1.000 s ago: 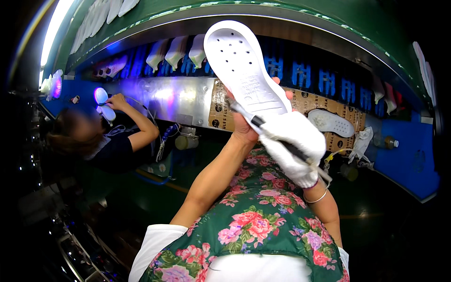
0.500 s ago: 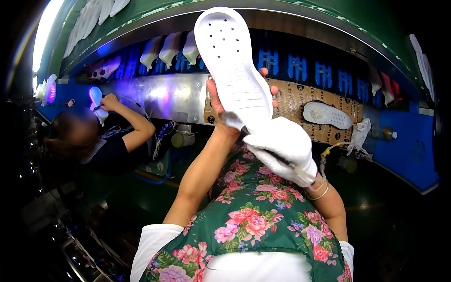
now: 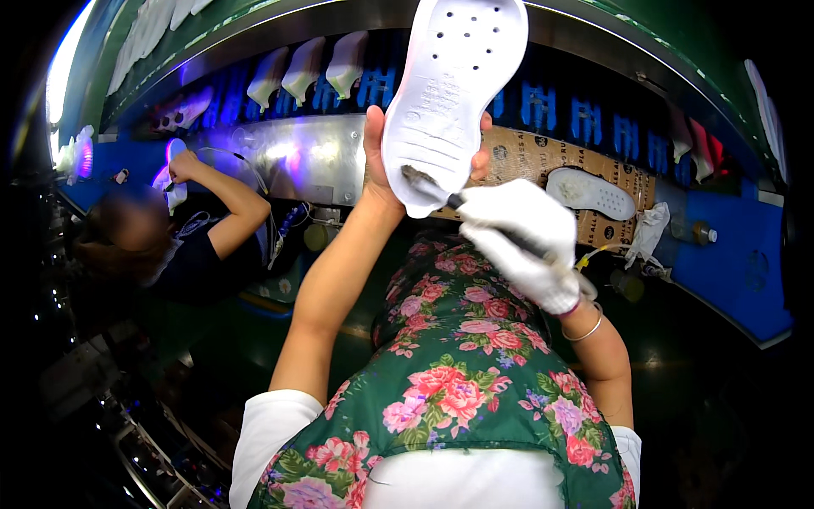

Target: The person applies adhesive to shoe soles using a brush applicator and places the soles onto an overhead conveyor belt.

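My left hand (image 3: pixel 379 170) is wrapped round a white shoe sole (image 3: pixel 445 106) from beneath, its fingers showing along both edges. The sole is tilted up with its toe away from me; small dark holes dot the front part, and ridges cross it nearer the heel. A white knit glove covers my right hand (image 3: pixel 521 225), which is closed on a brush (image 3: pixel 455 201) with a dark handle. The brush's dark bristles (image 3: pixel 418 176) lie against the heel of the sole. Motion smears the glove a little.
Another light sole (image 3: pixel 591 193) lies on a cardboard-covered bench (image 3: pixel 509 153). Behind stands a rack of blue holders (image 3: pixel 538 109) with several pale soles (image 3: pixel 343 68). A crumpled white cloth (image 3: pixel 649 229) and hose sit right. At left, a person (image 3: pixel 216 191) works under purple light.
The sole has shifted, its heel leftward and its toe up and to the right. The brush has moved from beside the heel edge onto the heel's face.
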{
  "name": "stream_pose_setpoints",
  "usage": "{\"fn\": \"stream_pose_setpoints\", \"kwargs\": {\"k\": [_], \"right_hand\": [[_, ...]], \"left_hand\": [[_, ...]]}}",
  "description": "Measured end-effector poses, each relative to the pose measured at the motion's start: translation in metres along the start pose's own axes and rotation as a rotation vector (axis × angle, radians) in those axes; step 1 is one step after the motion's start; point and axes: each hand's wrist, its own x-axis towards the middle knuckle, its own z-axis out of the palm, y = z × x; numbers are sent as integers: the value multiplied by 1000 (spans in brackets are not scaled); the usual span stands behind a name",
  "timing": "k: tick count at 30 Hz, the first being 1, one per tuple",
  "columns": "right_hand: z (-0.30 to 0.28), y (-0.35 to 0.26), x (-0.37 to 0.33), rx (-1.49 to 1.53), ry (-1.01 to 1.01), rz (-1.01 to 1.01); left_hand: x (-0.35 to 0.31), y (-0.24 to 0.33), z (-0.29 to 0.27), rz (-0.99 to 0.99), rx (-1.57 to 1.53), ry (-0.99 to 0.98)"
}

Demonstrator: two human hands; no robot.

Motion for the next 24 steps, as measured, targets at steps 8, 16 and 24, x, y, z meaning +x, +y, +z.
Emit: {"fn": "stream_pose_setpoints", "kwargs": {"k": [8,16,24], "right_hand": [[-1,-13,-5,81,-31,87],[16,-8,-22,-148,-155,-272],[8,-8,-16,-46,-90,-100]], "left_hand": [[8,8,8,-133,71,-189],[9,15,4,-266,-47,-102],[9,17,12,-253,288,21]]}}
